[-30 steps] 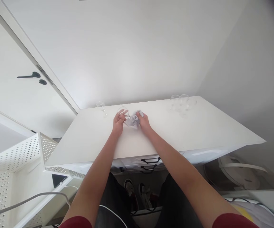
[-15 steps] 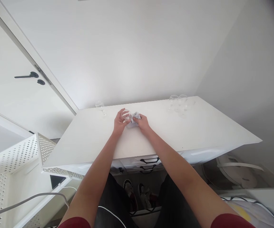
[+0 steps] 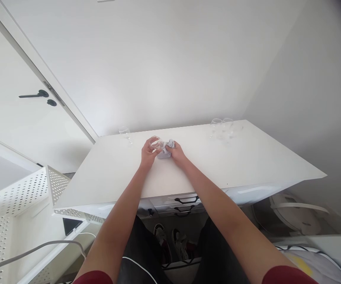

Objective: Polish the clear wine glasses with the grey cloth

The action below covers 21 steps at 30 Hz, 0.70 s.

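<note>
The small clear glass (image 3: 154,142) in the left hand (image 3: 147,153) is smooth, transparent and shiny. The crumpled pale grey cloth (image 3: 167,150) in the right hand (image 3: 177,153) looks soft and matt. The flat white desk (image 3: 247,157) has a smooth, faintly satin top. At the far right, the cluster of clear stemmed glasses (image 3: 222,128) glints. At the near left, the white perforated shelf (image 3: 19,193) looks like matt painted sheet metal.

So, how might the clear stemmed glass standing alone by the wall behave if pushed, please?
The clear stemmed glass probably tips easily, standing tall on a narrow foot. It is likely light and fragile, being thin and see-through.
</note>
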Motion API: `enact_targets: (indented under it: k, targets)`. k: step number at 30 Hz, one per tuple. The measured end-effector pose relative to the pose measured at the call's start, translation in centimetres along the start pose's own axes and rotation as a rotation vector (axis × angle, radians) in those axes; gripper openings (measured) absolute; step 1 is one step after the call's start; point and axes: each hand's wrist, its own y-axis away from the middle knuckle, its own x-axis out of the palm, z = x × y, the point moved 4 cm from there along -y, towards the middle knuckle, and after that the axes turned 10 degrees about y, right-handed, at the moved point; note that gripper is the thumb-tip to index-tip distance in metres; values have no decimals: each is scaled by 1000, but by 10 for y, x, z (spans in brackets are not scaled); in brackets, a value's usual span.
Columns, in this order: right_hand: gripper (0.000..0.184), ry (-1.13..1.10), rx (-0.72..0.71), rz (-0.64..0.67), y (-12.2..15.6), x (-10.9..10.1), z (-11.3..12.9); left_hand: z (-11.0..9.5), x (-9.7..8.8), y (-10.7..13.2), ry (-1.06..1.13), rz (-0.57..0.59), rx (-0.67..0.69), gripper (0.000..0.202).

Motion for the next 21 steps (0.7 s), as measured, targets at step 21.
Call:
enact_targets:
  k: [21]
  targets:
    - [40,298,-132,-62,3,-4,8,-5,3,2,-64,-60,-48,58]
